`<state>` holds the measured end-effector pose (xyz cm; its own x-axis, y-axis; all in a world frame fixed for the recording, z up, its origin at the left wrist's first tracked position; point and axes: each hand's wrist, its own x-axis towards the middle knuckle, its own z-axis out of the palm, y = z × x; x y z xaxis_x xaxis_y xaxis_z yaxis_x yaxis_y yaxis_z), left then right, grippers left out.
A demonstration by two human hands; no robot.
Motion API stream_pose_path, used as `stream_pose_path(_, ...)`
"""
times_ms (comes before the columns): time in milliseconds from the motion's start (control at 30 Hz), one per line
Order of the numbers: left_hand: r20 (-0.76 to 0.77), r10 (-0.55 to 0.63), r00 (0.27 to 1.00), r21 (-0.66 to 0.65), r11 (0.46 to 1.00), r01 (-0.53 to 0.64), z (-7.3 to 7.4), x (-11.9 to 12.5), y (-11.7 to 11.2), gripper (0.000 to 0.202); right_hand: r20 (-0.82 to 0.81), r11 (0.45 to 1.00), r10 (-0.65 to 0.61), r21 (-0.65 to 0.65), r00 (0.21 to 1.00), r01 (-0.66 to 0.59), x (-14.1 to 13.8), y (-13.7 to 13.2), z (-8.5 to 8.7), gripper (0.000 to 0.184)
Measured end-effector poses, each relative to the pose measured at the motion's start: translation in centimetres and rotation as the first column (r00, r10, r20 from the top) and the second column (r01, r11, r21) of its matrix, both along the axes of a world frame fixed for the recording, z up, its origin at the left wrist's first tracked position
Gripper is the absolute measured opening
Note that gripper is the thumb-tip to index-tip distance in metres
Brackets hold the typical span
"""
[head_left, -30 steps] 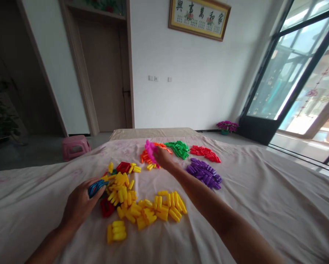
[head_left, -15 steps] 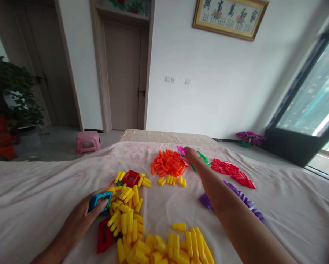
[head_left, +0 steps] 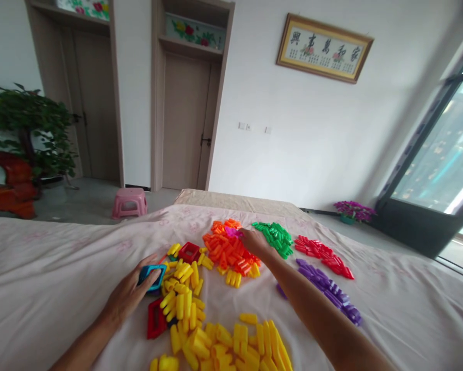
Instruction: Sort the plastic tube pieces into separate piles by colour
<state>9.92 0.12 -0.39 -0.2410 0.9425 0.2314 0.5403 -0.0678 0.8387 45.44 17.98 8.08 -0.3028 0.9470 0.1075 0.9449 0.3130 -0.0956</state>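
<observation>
My left hand point(head_left: 128, 291) is closed around a blue square plastic frame point(head_left: 162, 280), at the left edge of a pile of yellow plastic pieces point(head_left: 185, 304). A red square frame point(head_left: 188, 251) lies just beyond it, and another red frame point(head_left: 152, 322) lies below the hand. My right hand point(head_left: 255, 242) reaches out over the orange pile point(head_left: 226, 250) with its fingers closed on a pink plastic piece point(head_left: 233, 232). The exact shape of the pink piece is hard to make out.
Right of the orange pile lie green pieces point(head_left: 276, 238), red pieces point(head_left: 324, 255) and purple pieces point(head_left: 328, 291). More yellow pieces point(head_left: 247, 345) lie near me. A pale cloth point(head_left: 80, 278) covers the surface. A pink stool point(head_left: 130, 202) stands beyond it on the left.
My right hand has moved left with the pink piece, from beside the green pile to over the orange pile. My left hand still holds the blue frame. The view has shifted slightly.
</observation>
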Motion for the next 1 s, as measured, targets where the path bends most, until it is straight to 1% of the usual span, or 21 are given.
stream_pose_path(133, -0.028, 0.064, 0.998, 0.006, 0.998, -0.064, 0.1, 0.2, -0.3, 0.068, -0.002, 0.999, 0.053, 0.008, 0.999, -0.053, -3.7, -5.1, -0.3, 0.032)
stream_pose_path(233, -0.109, 0.113, 0.988, 0.016, 0.994, -0.111, -0.3, 0.3, 0.0, 0.065, -0.015, 0.996, 0.094, -0.003, 0.995, -0.094, -6.3, -8.3, -0.2, 0.03)
stream_pose_path(300, -0.17, 0.146, 0.975, 0.061, 0.989, -0.138, -0.7, 0.2, 0.3, 0.063, -0.036, 0.992, 0.122, -0.015, 0.992, -0.122, -7.7, -10.2, 0.2, 0.029)
stream_pose_path(400, -0.238, 0.196, 0.951, 0.158, 0.974, -0.162, -1.2, 0.0, 0.5, 0.061, -0.082, 0.983, 0.181, -0.018, 0.98, -0.183, -9.6, -12.5, 1.1, 0.028)
stream_pose_path(500, -0.268, 0.223, 0.937, 0.219, 0.961, -0.166, -1.3, -0.3, 0.4, 0.057, -0.167, 0.964, 0.263, -0.001, 0.95, -0.267, -10.8, -13.7, 2.1, 0.027)
stream_pose_path(600, -0.295, 0.189, 0.937, 0.25, 0.961, -0.115, -1.3, -0.5, 0.2, 0.051, -0.299, 0.953, 0.3, 0.045, 0.906, -0.3, -10.6, -12.7, 2.8, 0.025)
stream_pose_path(667, -0.298, 0.174, 0.939, 0.25, 0.963, -0.099, -1.2, -0.4, 0.1, 0.049, -0.366, 0.967, 0.251, 0.054, 0.896, -0.249, -9.2, -10.9, 3.1, 0.025)
stream_pose_path(700, -0.291, 0.168, 0.942, 0.243, 0.965, -0.097, -1.1, -0.3, 0.0, 0.049, -0.379, 0.979, 0.203, 0.048, 0.903, -0.2, -8.1, -9.7, 3.2, 0.025)
stream_pose_path(733, -0.283, 0.163, 0.945, 0.232, 0.968, -0.097, -1.0, -0.2, 0.0, 0.049, -0.376, 0.992, 0.128, 0.031, 0.918, -0.126, -6.7, -8.4, 3.2, 0.026)
stream_pose_path(800, -0.278, 0.137, 0.951, 0.203, 0.976, -0.081, -0.7, 0.1, -0.1, 0.05, -0.318, 0.998, -0.022, 0.049, 0.948, 0.039, -3.6, -5.7, 3.4, 0.028)
stream_pose_path(900, -0.284, 0.11, 0.953, 0.155, 0.986, -0.067, -0.3, 0.4, -0.2, 0.051, -0.284, 0.98, -0.175, 0.046, 0.943, 0.195, 1.1, -2.0, 3.4, 0.031)
stream_pose_path(1000, -0.271, 0.103, 0.957, 0.128, 0.989, -0.07, -0.1, 0.4, -0.3, 0.05, -0.251, 0.949, -0.296, 0.033, 0.922, 0.313, 4.0, 0.8, 3.1, 0.03)
